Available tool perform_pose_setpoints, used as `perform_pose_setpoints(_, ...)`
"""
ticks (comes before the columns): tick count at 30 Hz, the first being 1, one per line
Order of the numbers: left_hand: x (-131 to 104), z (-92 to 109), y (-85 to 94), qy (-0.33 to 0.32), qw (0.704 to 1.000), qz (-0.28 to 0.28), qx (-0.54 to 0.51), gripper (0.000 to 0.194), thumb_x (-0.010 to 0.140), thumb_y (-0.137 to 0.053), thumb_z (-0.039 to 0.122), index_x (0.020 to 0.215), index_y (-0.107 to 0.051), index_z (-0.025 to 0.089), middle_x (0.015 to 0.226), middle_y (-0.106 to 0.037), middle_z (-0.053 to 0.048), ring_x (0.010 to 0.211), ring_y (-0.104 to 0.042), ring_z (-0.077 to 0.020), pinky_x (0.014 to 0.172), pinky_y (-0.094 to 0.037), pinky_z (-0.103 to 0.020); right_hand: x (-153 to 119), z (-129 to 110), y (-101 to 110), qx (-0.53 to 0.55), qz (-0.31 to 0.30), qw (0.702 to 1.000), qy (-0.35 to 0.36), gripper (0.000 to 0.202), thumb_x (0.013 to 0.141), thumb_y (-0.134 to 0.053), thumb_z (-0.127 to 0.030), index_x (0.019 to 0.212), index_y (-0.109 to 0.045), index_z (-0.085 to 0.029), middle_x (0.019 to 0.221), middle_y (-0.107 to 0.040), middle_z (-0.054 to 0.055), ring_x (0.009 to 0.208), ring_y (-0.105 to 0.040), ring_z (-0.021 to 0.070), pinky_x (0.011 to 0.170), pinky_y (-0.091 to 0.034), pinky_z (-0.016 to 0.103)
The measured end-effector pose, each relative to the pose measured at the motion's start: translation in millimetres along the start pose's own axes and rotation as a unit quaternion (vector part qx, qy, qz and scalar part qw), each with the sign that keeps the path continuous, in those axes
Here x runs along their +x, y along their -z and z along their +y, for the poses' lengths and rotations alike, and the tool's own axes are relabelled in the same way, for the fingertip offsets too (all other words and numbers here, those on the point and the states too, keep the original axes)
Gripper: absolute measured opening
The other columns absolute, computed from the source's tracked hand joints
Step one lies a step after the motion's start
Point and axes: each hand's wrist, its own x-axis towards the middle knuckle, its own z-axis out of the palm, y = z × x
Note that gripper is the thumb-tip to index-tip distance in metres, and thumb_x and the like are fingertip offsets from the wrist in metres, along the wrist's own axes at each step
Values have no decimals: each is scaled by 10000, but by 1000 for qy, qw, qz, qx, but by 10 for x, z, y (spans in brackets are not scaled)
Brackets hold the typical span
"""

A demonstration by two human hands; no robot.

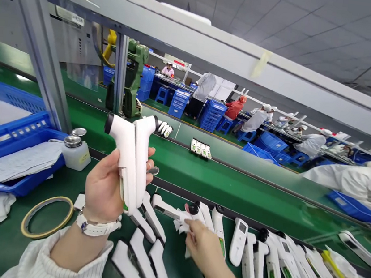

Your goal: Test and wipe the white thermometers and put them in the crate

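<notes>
My left hand (105, 188) is closed round two white handheld infrared thermometers (132, 159), held upright side by side with their dark-tipped heads at the top. My right hand (206, 245) pinches a crumpled white wipe (182, 222) among the thermometers on the bench. Just beyond its fingers a thermometer with a black round tip (193, 208) lies partly hidden. Between my hands several more white thermometers (145, 260) lie in a loose group. A row of others (274, 267) stretches right, some showing green circuit boards in open handles.
At left are a tape roll (24, 223), a white dispenser bottle (78, 155) and a blue tray (56, 159) of papers. A green conveyor (155, 162) runs behind, carrying thermometer groups (201, 149). A metal frame post (44, 45) rises at left. Co-workers sit beyond.
</notes>
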Motion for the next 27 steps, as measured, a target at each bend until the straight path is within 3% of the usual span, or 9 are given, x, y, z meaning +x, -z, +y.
perform_pose_setpoints(3,8,87,14,-17,1000,8,0,419,807,-518,307,1125,-561,37,996,-629,-136,761,-559,-183,608,-537,-293,316,-162,307,41,57,997,30,294,823,-444,-119,1100,-536,-160,801,-629,31,641,-608,148,604,-487,254)
perform_pose_setpoints(6,9,148,11,-12,1000,8,-12,418,814,-500,300,1128,-561,31,964,-637,-138,750,-564,-179,603,-538,-289,705,-429,452,69,100,990,70,253,846,-440,-148,1091,-504,-162,818,-603,17,642,-570,117,639,-479,223)
perform_pose_setpoints(10,-12,232,-9,-10,999,28,-13,388,835,-466,281,1097,-585,21,936,-648,-146,761,-582,-190,611,-544,-293,1248,-804,318,63,125,983,121,245,842,-491,-131,1083,-514,-167,896,-615,21,716,-579,122,679,-479,246)
perform_pose_setpoints(13,-28,292,-23,-11,999,38,-19,382,840,-459,276,1062,-608,4,899,-654,-154,746,-591,-188,617,-544,-287,1514,-970,137,35,121,980,156,118,880,-507,-170,976,-575,-159,888,-619,21,781,-589,149,681,-481,296)
perform_pose_setpoints(16,-27,332,-26,1,999,33,-23,399,847,-454,304,1028,-632,-3,832,-660,-151,723,-604,-182,631,-545,-278,1543,-1018,39,4,101,976,195,105,893,-511,-199,879,-609,-165,870,-619,14,817,-579,165,710,-469,328)
perform_pose_setpoints(21,-5,332,-26,-7,999,38,-15,374,855,-450,301,1024,-644,31,911,-677,-145,764,-624,-189,646,-555,-288,1383,-988,58,-33,77,968,237,172,844,-561,-202,1006,-605,-166,1055,-607,91,976,-517,256,791,-417,404)
perform_pose_setpoints(24,-2,295,-29,21,999,32,-12,362,853,-459,293,1036,-644,41,934,-680,-144,768,-628,-188,645,-554,-284,1417,-983,39,-41,67,965,251,167,857,-528,-136,1002,-605,-165,1012,-615,72,888,-550,210,741,-447,355)
perform_pose_setpoints(27,-15,251,-36,44,999,26,-11,342,849,-478,289,1036,-654,63,971,-679,-143,764,-630,-190,638,-545,-284,1504,-1002,-11,-37,76,964,254,128,878,-533,-191,987,-591,-156,958,-609,33,829,-578,169,715,-477,335)
